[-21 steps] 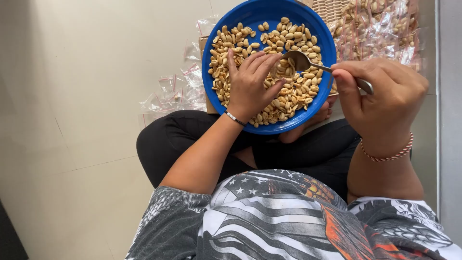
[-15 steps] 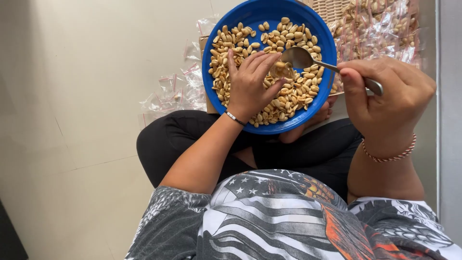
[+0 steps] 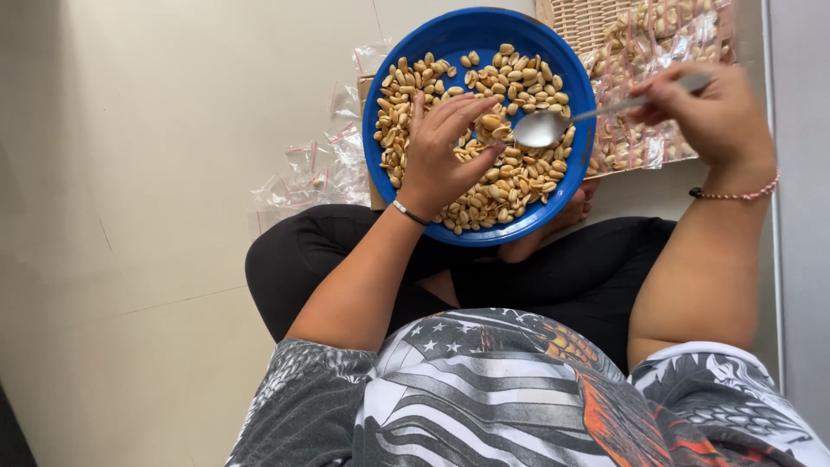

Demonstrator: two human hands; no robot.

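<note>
A pale tiled floor [image 3: 130, 216] is seen. Peanuts [image 3: 510, 177] are touched by the spread left hand [image 3: 441, 151]; a spoon [image 3: 553, 125] is gripped by the closed right hand [image 3: 713, 112].

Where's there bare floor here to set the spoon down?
Bare tiled floor lies left of the clear bags and blue bowl. Crowded: the bowl of peanuts under the left hand, and packed bags under the right hand holding the spoon.

A pale cream tiled floor [image 3: 156, 173] with thin grout lines fills the view from nine to twelve o'clock, evenly lit by soft light. At three o'clock runs a plain grey wall strip [image 3: 800, 225].
</note>
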